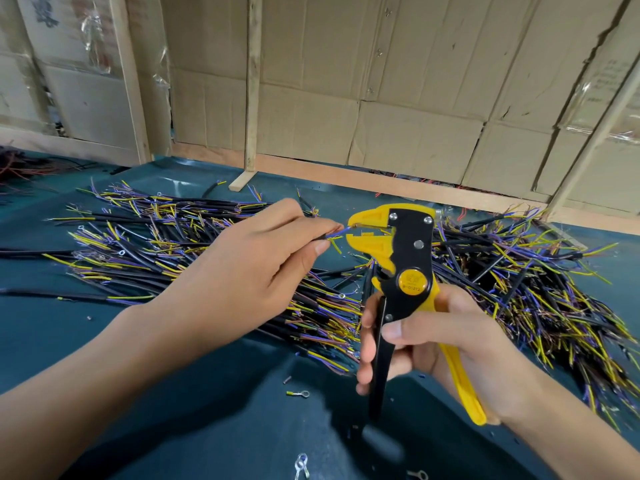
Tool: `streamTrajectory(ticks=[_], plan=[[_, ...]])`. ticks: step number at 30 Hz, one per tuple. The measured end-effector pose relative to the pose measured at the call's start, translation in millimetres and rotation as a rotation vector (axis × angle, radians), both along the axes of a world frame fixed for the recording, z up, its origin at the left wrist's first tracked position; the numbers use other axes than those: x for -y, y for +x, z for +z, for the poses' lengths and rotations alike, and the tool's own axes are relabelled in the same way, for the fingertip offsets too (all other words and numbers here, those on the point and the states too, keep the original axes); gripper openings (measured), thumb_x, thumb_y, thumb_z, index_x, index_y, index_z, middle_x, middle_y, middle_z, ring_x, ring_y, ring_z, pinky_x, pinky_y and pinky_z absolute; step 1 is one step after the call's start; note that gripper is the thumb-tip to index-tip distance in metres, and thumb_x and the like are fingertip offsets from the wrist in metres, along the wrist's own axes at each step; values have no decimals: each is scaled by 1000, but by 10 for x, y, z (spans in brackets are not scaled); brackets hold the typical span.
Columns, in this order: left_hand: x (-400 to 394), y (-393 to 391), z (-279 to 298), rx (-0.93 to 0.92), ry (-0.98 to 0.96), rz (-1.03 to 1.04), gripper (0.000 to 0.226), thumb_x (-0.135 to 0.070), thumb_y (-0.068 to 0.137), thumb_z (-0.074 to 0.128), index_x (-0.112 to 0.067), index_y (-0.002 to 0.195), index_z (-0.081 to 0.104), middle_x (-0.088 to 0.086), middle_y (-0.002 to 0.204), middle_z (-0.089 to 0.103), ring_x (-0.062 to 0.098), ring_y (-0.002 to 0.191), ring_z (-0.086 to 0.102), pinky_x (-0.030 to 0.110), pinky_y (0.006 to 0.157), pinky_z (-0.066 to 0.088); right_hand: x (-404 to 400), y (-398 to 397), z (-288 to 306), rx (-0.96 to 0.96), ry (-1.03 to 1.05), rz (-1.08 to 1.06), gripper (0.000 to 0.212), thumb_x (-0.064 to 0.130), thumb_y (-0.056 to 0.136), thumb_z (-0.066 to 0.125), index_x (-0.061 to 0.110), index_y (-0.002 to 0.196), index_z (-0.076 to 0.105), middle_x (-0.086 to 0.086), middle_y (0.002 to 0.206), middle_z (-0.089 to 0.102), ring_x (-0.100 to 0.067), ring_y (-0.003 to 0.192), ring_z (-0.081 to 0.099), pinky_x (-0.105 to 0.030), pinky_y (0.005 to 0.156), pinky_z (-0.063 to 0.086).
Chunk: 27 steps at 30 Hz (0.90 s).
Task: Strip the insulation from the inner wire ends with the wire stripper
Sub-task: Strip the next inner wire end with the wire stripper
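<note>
Head view: I've got the right hand (446,344) wrapped around the handles of the wire stripper (405,268), thumb laid across the black handle, fingers curled round both grips, tool standing upright over the table (207,427). The left hand (242,268) pinches a cable between thumb and fingertips, and I can see its blue inner wire (341,231) reaching right into the yellow head of the stripper, with a yellow inner wire (335,244) splayed off just below. Behind both hands, a big heap of cut cables (166,237) sprawls across the green surface, black sheaths with yellow and purple ends fanned out, spreading on to the right (540,282). A ring terminal (298,393) lies loose near the front. Cardboard panels (381,98) in wooden framing wall off the back.
</note>
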<state>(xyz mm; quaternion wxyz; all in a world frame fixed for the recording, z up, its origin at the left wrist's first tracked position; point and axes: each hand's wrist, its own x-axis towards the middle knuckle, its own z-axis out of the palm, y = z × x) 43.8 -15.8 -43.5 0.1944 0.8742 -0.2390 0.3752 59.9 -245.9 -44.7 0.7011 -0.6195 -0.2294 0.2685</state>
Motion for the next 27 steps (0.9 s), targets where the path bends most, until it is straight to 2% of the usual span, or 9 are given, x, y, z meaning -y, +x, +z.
streamTrajectory(ticks=[4, 7, 14, 16, 18, 21, 23, 25, 27], plan=[[-22, 0, 3, 12, 14, -9, 30, -21, 103, 51, -13, 129, 65, -1, 92, 50, 19, 74, 51, 34, 69, 45, -11, -20, -9, 14, 29, -37, 17, -3, 67, 63, -4, 83, 70, -33, 74, 62, -45, 63, 65, -51, 62, 58], [-24, -8, 20, 20, 16, -8, 30, -20, 103, 51, -12, 129, 65, -1, 92, 51, 18, 74, 51, 35, 68, 46, -7, -22, -21, 32, 7, -30, 17, -4, 69, 62, -2, 82, 72, -33, 75, 63, -45, 64, 67, -49, 63, 58], [11, -41, 42, 2, 34, 3, 28, -17, 101, 53, -8, 123, 67, 2, 91, 52, 17, 74, 48, 23, 73, 41, 18, 18, -103, 51, -23, 19, 22, 11, 69, 74, -2, 86, 70, -30, 77, 64, -44, 67, 67, -51, 68, 58], [19, -43, 46, -2, 32, -3, 29, -15, 100, 54, -6, 124, 66, 3, 89, 52, 14, 74, 45, 15, 75, 36, 10, 9, -76, 81, -39, 24, 17, 17, 72, 74, 2, 79, 69, -26, 70, 63, -40, 59, 65, -49, 63, 57], [36, -45, 41, -10, 25, -16, 31, -14, 99, 54, -6, 127, 65, 2, 90, 52, 11, 76, 45, 11, 78, 34, -11, -22, -62, 97, -63, -55, 22, 26, 68, 76, 8, 64, 64, -20, 56, 57, -32, 43, 57, -41, 50, 53], [78, -40, 25, -11, 20, -24, 35, -15, 100, 53, -4, 132, 63, 3, 94, 54, 12, 80, 50, 15, 81, 37, -45, -46, -80, 106, -53, -221, 33, 34, 58, 77, 12, 50, 53, -15, 44, 44, -25, 31, 42, -31, 40, 44], [83, -28, 9, -18, 9, -22, 37, -17, 100, 52, -4, 134, 61, 4, 96, 54, 15, 83, 52, 19, 83, 40, -71, -40, -90, 44, 18, -193, 33, 32, 62, 79, 9, 56, 56, -16, 49, 46, -27, 36, 46, -35, 44, 48], [49, -6, -8, -32, -6, -14, 37, -18, 100, 51, -5, 134, 61, 3, 98, 54, 15, 85, 52, 20, 85, 40, -89, -12, -92, -15, 143, -138, 26, 26, 73, 78, 4, 70, 64, -21, 60, 54, -34, 49, 57, -45, 54, 54], [-2, 29, -42, -25, -4, -3, 34, -17, 99, 53, -6, 130, 64, 3, 97, 55, 16, 86, 53, 20, 85, 41, -84, 47, -99, -9, 219, -176, 29, 29, 78, 74, 1, 84, 70, -22, 69, 58, -38, 60, 63, -54, 63, 57]])
